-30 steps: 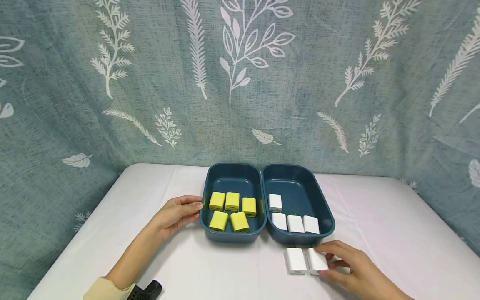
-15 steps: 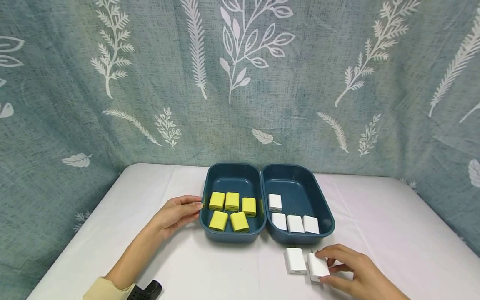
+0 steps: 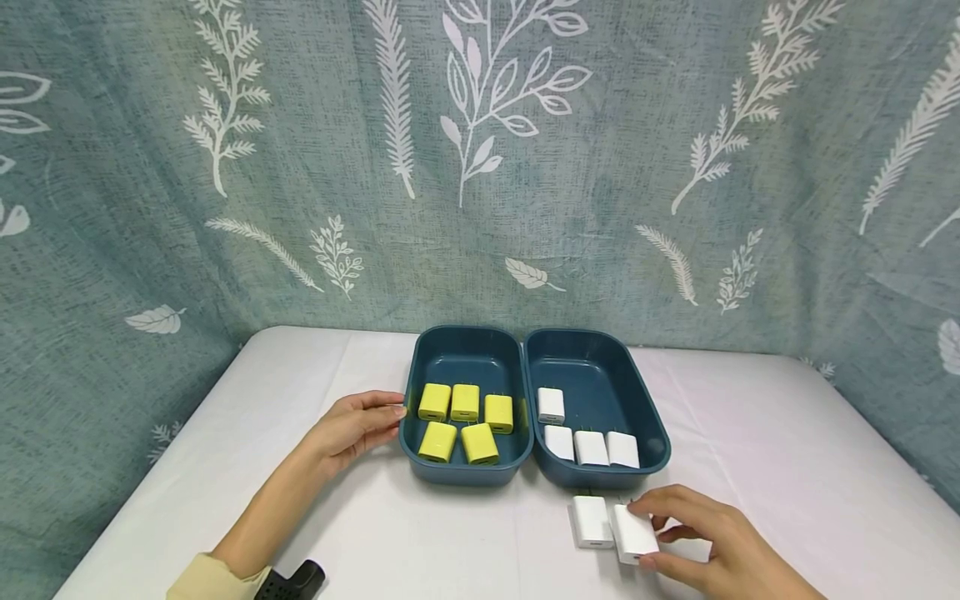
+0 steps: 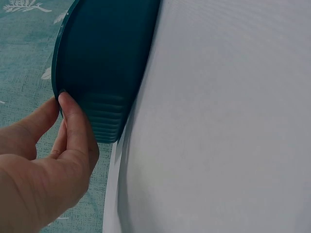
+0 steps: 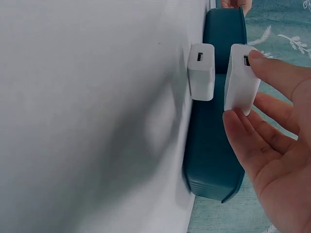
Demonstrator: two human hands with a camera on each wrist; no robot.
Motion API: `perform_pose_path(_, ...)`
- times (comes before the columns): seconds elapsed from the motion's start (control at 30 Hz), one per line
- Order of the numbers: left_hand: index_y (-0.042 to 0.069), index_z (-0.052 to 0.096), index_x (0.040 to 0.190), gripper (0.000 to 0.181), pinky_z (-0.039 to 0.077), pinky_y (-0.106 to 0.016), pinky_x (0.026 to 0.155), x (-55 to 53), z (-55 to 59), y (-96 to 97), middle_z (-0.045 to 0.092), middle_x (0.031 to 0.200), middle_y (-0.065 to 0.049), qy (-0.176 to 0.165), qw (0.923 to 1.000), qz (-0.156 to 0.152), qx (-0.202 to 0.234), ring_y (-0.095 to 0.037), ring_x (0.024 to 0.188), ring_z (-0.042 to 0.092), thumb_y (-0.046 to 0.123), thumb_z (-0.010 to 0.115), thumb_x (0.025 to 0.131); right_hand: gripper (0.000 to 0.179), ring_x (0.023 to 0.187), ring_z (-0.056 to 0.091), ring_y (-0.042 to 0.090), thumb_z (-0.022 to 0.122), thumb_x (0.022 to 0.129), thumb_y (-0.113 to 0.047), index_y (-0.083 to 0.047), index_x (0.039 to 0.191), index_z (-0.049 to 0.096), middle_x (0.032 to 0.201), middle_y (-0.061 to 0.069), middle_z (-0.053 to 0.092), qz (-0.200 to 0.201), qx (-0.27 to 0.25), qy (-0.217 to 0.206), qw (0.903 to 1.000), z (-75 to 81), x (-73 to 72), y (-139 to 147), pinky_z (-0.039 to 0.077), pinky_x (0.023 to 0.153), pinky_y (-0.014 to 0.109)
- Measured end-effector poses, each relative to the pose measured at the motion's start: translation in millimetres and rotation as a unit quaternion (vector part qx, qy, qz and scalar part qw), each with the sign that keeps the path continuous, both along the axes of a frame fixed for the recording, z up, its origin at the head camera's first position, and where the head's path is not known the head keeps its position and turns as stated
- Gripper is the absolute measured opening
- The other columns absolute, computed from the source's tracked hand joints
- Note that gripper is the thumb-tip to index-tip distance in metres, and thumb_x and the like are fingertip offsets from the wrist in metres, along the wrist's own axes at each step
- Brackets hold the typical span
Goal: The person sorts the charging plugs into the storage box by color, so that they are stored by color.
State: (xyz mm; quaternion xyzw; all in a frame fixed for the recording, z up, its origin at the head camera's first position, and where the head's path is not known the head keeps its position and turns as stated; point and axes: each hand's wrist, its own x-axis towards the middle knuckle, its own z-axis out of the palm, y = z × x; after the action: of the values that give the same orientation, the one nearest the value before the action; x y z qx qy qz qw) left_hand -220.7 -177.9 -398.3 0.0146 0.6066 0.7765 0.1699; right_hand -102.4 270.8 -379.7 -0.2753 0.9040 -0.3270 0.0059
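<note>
My right hand [image 3: 701, 533] pinches a white USB wall charger [image 3: 634, 534] between thumb and fingers, its prongs pointing away from me. In the right wrist view that charger [image 5: 240, 80] is clear of the cloth. Beside it, another white charger [image 3: 592, 522] lies on the table, in front of the right-hand blue bin [image 3: 596, 477]. Several white chargers [image 3: 591, 448] lie in that bin's near and left part. My left hand [image 3: 360, 429] pinches the left rim of the left-hand blue bin [image 4: 107, 53], which holds several yellow chargers [image 3: 465, 402].
Both bins stand side by side on a white-covered table [image 3: 420, 550]. Behind them hangs a green-grey curtain [image 3: 480, 250] with white leaf prints. A black device [image 3: 292, 581] is strapped at the left wrist beside a cream sleeve [image 3: 213, 579].
My right hand has raised the white charger from the table, drawn it slightly toward me, then shifted it a little left. The left hand and both bins stay where they were.
</note>
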Motion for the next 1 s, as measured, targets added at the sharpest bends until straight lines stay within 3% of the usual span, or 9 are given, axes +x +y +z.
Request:
perform_pose_path(0.17,-0.013,0.051,0.129,0.038,0.057,-0.021,0.074,-0.9,-0.4,0.5,0.066,0.093,-0.006,-0.001,1.0,0.002,0.0,-0.011,0.077,0.066,-0.002,0.062,0.095,0.038,0.095,0.06,0.004,0.079,0.086,-0.021,-0.024,0.121,0.064,0.115,-0.01,0.061,0.031,-0.024,0.076,0.9963,3.7,0.2,-4,0.057,0.071,0.024)
perform_pose_path(0.4,-0.013,0.051,0.129,0.038,0.057,-0.021,0.073,-1.3,-1.1,0.3,0.066,0.093,-0.006,-0.002,1.0,0.001,0.002,-0.011,0.076,0.066,-0.003,0.062,0.094,0.039,0.098,0.058,0.004,0.078,0.087,-0.02,-0.021,0.123,0.064,0.118,-0.008,0.061,0.031,-0.035,0.069,0.9966,11.8,-0.1,-6,0.058,0.072,0.026)
perform_pose_path(0.63,-0.013,0.05,0.13,0.039,0.057,-0.021,0.073,-1.4,-1.1,0.1,0.065,0.093,-0.006,-0.002,1.0,0.001,-0.001,-0.011,0.077,0.066,-0.002,0.062,0.094,0.051,0.098,0.059,0.009,0.083,0.077,0.0,-0.011,0.123,0.064,0.117,0.001,0.061,0.067,-0.086,0.137,0.9846,14.7,-7.6,-9,0.057,0.074,0.022)
perform_pose_path(1.0,-0.012,0.053,0.128,0.036,0.057,-0.021,0.073,-1.1,-1.3,-0.1,0.066,0.093,-0.006,-0.003,1.0,0.002,0.003,-0.011,0.077,0.066,-0.003,0.062,0.094,0.05,0.104,0.062,0.008,0.084,0.076,0.001,-0.013,0.121,0.067,0.118,-0.001,0.063,0.021,-0.085,0.137,0.9867,31.9,-31.5,-10,0.058,0.078,0.025)
